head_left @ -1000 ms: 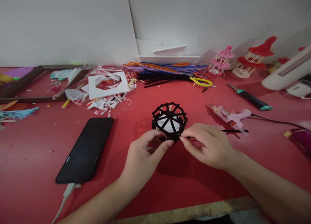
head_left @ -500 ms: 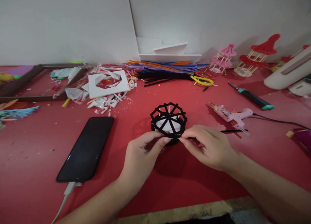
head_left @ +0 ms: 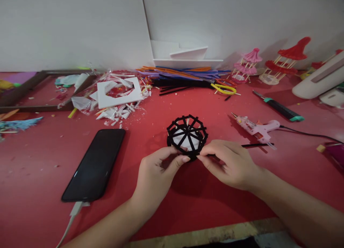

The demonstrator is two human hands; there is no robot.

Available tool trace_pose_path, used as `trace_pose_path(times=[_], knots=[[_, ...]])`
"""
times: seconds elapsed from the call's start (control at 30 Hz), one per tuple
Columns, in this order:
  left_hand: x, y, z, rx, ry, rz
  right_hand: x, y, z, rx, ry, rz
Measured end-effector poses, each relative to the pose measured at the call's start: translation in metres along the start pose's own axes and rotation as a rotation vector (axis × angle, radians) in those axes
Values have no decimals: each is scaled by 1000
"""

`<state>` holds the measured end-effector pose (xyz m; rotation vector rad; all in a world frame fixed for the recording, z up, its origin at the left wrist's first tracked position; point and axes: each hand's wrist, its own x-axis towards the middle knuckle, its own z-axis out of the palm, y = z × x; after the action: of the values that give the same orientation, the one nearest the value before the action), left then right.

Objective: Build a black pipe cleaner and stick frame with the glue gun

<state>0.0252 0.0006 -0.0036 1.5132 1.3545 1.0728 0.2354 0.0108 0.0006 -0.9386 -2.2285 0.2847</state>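
Note:
A small round model (head_left: pixel 187 131) in black pipe cleaner stands before me. Its top is a wheel of spokes, and pale sticks and a white base show through it. My left hand (head_left: pixel 158 169) is closed, thumb and fingers pinching the model's near left rim. My right hand (head_left: pixel 231 163) pinches a black pipe cleaner (head_left: pixel 256 145) against the near right rim. That strip runs behind the right hand and comes out toward the glue gun. The fingertips hide the spot where strip and rim meet.
To the right lie a pink glue gun (head_left: pixel 255 127) with its cord and a black-green cutter (head_left: pixel 281 109). A phone (head_left: pixel 94 165) on a cable is at left. Behind are white foam scraps (head_left: pixel 119 93), pipe cleaners (head_left: pixel 185 76), and pink (head_left: pixel 245 67) and red models (head_left: pixel 282 63).
The model's wheel has turned or tilted slightly. My left thumb has shifted a little right along the rim, and the right fingertips have moved slightly left and down.

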Motion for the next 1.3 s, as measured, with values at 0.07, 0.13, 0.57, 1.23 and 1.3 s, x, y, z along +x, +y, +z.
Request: trace_pose_path(times=[0.07, 0.13, 0.57, 1.23, 1.3], knots=[[0, 0, 0, 2, 0, -12, 0, 1, 0, -10, -8, -11], [0, 1, 0, -12, -1, -26, 0, 3, 0, -28, -19, -27], [1, 4, 1, -25, 1, -46, 2, 4, -5, -32, -16, -49], [3, 2, -3, -22, 73, -62, 2, 10, -14, -89, 29, -117], [3, 1, -4, -30, 71, -67, 2, 13, -20, -86, 33, -141]])
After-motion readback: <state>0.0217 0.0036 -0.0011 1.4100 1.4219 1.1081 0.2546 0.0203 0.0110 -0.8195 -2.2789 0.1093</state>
